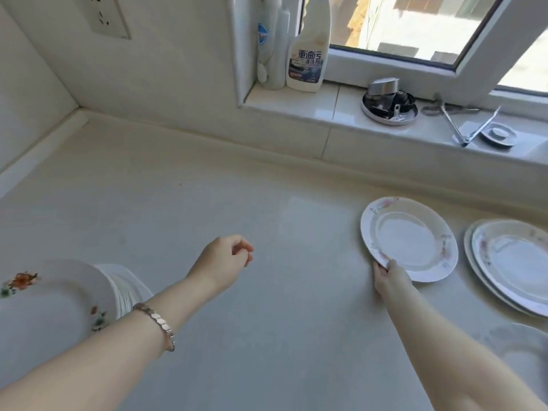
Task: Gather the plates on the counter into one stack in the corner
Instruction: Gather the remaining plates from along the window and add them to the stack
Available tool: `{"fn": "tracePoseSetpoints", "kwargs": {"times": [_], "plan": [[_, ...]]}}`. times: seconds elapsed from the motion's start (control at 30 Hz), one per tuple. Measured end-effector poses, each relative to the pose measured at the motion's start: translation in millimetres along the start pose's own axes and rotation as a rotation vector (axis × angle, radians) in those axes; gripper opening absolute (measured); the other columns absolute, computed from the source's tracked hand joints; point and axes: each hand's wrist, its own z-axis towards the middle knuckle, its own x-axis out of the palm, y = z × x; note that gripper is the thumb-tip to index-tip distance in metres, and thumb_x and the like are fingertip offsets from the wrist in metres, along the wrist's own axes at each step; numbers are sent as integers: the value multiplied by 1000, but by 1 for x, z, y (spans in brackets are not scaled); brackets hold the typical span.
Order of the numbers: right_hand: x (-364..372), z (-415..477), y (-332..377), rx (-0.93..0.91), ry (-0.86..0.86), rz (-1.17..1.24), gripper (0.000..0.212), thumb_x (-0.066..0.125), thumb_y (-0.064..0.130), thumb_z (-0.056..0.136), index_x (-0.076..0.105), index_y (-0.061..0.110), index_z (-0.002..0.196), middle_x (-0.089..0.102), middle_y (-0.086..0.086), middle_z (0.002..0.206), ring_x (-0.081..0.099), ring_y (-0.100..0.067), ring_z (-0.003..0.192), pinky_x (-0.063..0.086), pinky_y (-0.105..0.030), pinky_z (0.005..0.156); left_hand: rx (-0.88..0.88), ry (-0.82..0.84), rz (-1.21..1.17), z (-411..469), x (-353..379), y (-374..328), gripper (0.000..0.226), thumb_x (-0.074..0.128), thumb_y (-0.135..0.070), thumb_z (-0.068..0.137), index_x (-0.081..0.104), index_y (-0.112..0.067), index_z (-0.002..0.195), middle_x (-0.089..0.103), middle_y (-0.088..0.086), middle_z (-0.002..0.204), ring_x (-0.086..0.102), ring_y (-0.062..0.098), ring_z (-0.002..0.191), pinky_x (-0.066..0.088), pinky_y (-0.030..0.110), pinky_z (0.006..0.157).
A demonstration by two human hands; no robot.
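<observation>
Nearest, at the lower right edge: a pale plate, cut off by the frame and blurred, perhaps plain, lying flat on the counter. At the lower left: a flower-patterned plate with orange and green sprigs on its rim, partly over a ribbed white dish that pokes out behind it; whether the two touch cannot be told. Across that plate's right edge: the left forearm, with a rose-gold link bracelet at the wrist.

Further in, over bare counter near the middle: left hand, empty, fingers loosely curled toward the thumb, gripping nothing. To the right: right hand, closed on the near rim of a white plate with a faint pink floral border, thumb on top of the rim and fingers tucked beneath. Plate's near-left edge apparently lifted slightly off the counter, though hard to judge from this angle. Just beside it, to the right: a stack of two similar floral plates, the upper one sitting a little off-centre on the lower, running out of frame.

Beyond, at the far left: the corner where the two walls meet the counter, well apart from every plate. Up on the windowsill: a spray bottle of cleaner with a second white bottle beside it, a round tray of metal parts, metal tongs, and a sink stopper. On the left wall: a power socket.
</observation>
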Motion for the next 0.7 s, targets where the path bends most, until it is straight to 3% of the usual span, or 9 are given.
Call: {"fn": "tracePoseSetpoints", "kwargs": {"times": [0.03,0.07,0.1,0.17,0.23,0.37,0.43,0.53,0.7], "plan": [[4,6,0,6,27,112,36,49,16,94,50,1,126,52,-27,130,45,-41,124,-1,-50,107,-25,2,-14,2,1,2,32,44,-4,90,55,-26,71,64,-7,74,63,19,78,43,22,65],[4,8,-1,62,143,155,36,48,10,93,47,1,128,53,-18,133,53,-29,121,29,-34,113,-47,5,-34,3,2,5,31,43,-4,90,55,-25,71,64,-6,75,64,19,77,43,24,64],[3,10,-1,4,142,151,36,46,3,93,45,1,129,54,-12,133,55,-24,120,44,-31,103,-65,8,-55,4,4,7,31,43,-4,90,56,-25,72,65,-6,75,64,18,76,43,24,63],[-3,7,2,18,147,206,44,44,-6,93,38,2,136,52,-12,134,52,-29,124,44,-37,102,-84,15,-90,3,5,8,31,43,-2,90,57,-23,72,65,-4,75,64,16,73,43,25,65],[-12,-6,-5,-8,219,80,45,44,-7,92,37,1,136,57,-12,125,56,-29,118,44,-38,100,-87,22,-125,0,6,10,29,43,-2,91,57,-21,74,64,-2,75,63,14,70,45,27,67],[-18,-54,-23,64,504,-177,21,41,-5,94,50,3,111,74,-2,65,72,-11,60,58,-21,58,-146,-13,-320,-10,-1,2,12,42,-11,97,53,-9,95,60,6,77,62,16,64,48,21,56],[-13,-79,-33,97,646,-274,16,42,-5,93,54,2,101,75,-3,67,72,-11,59,57,-22,51,-199,-36,-487,-16,-16,-4,13,39,-22,99,47,-11,103,58,6,78,62,16,59,49,23,53],[0,-118,-47,67,876,-480,16,48,-4,89,59,1,100,75,-6,73,72,-15,63,58,-25,55,-206,-70,-626,-28,-52,-2,25,39,-37,97,54,-17,95,63,7,83,62,21,68,51,31,63],[31,-183,-66,-67,1131,-846,23,64,10,68,66,4,90,73,-9,74,71,-20,61,58,-29,57,-114,-453,-267,-61,-110,49,41,48,-35,94,56,2,80,56,14,69,53,24,63,35,27,56]]}}
